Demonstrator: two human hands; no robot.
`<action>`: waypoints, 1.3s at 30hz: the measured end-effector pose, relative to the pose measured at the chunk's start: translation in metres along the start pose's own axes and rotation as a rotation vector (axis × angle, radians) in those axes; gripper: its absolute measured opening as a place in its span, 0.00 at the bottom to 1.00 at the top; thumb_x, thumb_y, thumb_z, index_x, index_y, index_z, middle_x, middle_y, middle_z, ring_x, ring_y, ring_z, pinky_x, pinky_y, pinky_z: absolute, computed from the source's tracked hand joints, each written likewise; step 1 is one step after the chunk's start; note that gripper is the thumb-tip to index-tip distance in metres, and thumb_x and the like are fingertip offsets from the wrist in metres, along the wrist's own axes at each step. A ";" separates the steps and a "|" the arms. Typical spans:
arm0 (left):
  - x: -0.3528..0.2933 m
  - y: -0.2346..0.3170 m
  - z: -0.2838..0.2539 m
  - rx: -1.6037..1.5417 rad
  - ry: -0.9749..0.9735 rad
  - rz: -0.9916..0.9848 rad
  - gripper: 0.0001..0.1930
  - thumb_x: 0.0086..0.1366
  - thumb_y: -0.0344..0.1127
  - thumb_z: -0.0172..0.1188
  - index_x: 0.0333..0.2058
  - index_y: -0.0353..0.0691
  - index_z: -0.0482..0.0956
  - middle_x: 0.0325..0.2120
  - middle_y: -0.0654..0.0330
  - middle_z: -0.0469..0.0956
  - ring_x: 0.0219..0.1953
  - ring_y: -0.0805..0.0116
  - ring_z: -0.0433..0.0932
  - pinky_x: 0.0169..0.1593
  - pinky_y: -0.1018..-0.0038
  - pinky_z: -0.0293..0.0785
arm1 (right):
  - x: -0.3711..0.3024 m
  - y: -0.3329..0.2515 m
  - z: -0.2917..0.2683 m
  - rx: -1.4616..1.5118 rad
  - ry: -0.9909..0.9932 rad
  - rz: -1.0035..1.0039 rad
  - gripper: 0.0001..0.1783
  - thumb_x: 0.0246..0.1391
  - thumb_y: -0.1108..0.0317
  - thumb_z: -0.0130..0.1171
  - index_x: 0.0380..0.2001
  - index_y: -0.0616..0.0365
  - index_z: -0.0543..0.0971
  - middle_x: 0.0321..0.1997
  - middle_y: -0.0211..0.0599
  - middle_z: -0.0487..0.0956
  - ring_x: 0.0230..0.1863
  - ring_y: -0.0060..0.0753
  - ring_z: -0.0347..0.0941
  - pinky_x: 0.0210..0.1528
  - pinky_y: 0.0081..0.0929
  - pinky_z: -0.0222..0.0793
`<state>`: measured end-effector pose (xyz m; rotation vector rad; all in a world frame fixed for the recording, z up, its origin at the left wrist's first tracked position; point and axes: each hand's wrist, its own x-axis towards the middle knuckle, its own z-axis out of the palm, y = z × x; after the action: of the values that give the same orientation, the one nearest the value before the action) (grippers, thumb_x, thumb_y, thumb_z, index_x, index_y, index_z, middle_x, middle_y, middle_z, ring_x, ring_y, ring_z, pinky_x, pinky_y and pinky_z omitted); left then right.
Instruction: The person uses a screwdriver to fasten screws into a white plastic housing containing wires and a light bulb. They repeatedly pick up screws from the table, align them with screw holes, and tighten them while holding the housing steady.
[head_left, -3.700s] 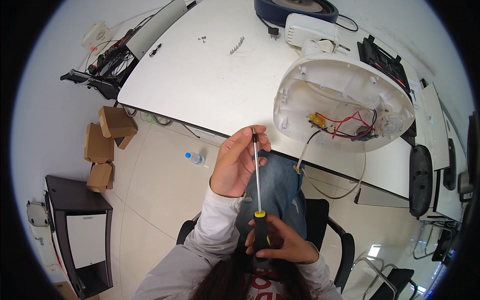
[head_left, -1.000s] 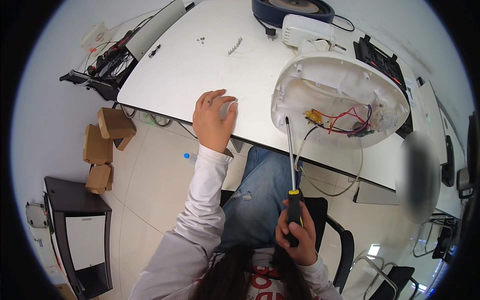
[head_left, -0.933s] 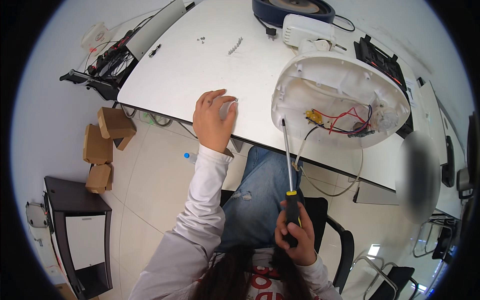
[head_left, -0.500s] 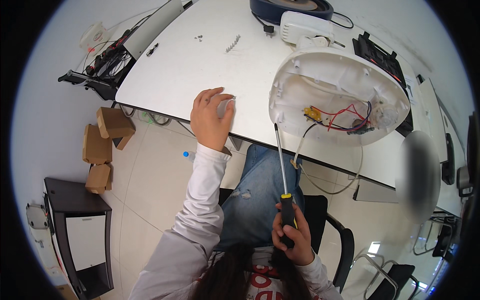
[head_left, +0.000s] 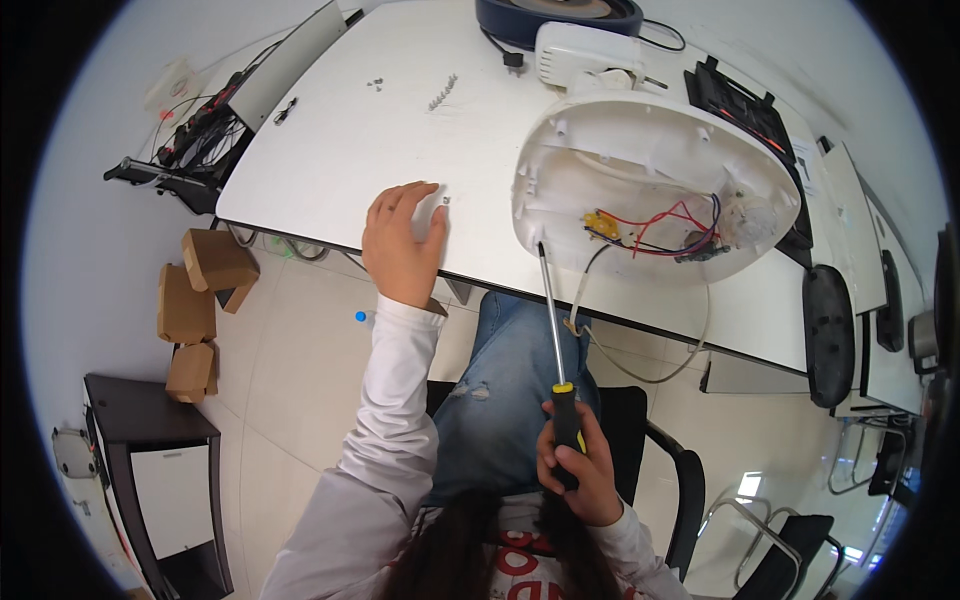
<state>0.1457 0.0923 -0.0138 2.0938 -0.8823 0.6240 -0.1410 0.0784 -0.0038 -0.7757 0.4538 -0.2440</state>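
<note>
My left hand (head_left: 405,245) rests at the table's front edge with its fingers apart and curved. Just beyond the tips of its thumb and index finger lies a small screw (head_left: 446,201), apart from them. In my right hand (head_left: 583,465) is a screwdriver (head_left: 555,345) with a black and yellow handle, held over my lap. Its dark tip points up and away, near the lower left rim of a white plastic housing (head_left: 640,125). The housing lies open side up, showing red and blue wires (head_left: 665,212) and a yellow part (head_left: 601,225).
A row of screws (head_left: 442,92) and a few loose ones (head_left: 375,84) lie farther back. Behind the housing stand a blue round appliance (head_left: 560,28) and a black tool case (head_left: 740,110). A pale cable (head_left: 655,380) hangs below the table edge. Cardboard boxes (head_left: 188,300) sit at left.
The whole view has shifted a little, so the table things sit farther left. My left fingertips have come away from the small screw, which stays on the table. The screwdriver is held much as before.
</note>
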 end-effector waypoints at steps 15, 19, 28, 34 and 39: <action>-0.002 0.004 0.002 0.010 -0.029 -0.083 0.06 0.49 0.32 0.59 0.29 0.46 0.80 0.39 0.64 0.75 0.45 0.63 0.71 0.44 0.70 0.69 | -0.026 -0.002 -0.032 -0.140 0.095 -0.154 0.31 0.48 0.56 0.57 0.49 0.61 0.58 0.20 0.34 0.64 0.13 0.19 0.57 0.15 0.15 0.54; -0.001 0.005 0.001 0.006 -0.032 -0.076 0.07 0.49 0.32 0.59 0.29 0.45 0.80 0.39 0.64 0.75 0.45 0.63 0.71 0.44 0.70 0.69 | -0.028 -0.004 -0.036 -0.130 0.113 -0.261 0.31 0.47 0.55 0.56 0.49 0.61 0.58 0.18 0.34 0.63 0.10 0.19 0.55 0.13 0.15 0.52; -0.002 0.008 -0.001 0.011 -0.048 -0.056 0.06 0.50 0.31 0.58 0.29 0.47 0.80 0.39 0.63 0.75 0.45 0.62 0.70 0.44 0.70 0.68 | -0.020 -0.026 -0.016 0.055 0.071 -0.326 0.30 0.47 0.56 0.55 0.48 0.63 0.59 0.18 0.35 0.63 0.09 0.19 0.53 0.11 0.15 0.50; -0.001 0.006 0.000 0.032 -0.052 -0.053 0.06 0.50 0.31 0.58 0.28 0.47 0.80 0.39 0.64 0.75 0.45 0.62 0.70 0.44 0.70 0.68 | -0.014 -0.037 -0.007 0.063 0.064 -0.288 0.31 0.45 0.57 0.55 0.48 0.63 0.59 0.18 0.34 0.62 0.07 0.19 0.51 0.10 0.16 0.49; -0.002 0.006 0.000 0.023 -0.040 -0.043 0.05 0.50 0.31 0.58 0.28 0.46 0.80 0.39 0.64 0.75 0.45 0.63 0.70 0.44 0.70 0.68 | -0.016 -0.041 -0.009 0.087 0.066 -0.400 0.31 0.46 0.59 0.55 0.50 0.63 0.57 0.19 0.35 0.63 0.09 0.20 0.53 0.11 0.16 0.51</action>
<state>0.1400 0.0903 -0.0122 2.1474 -0.8544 0.5741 -0.1616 0.0505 0.0252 -0.7702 0.3440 -0.6596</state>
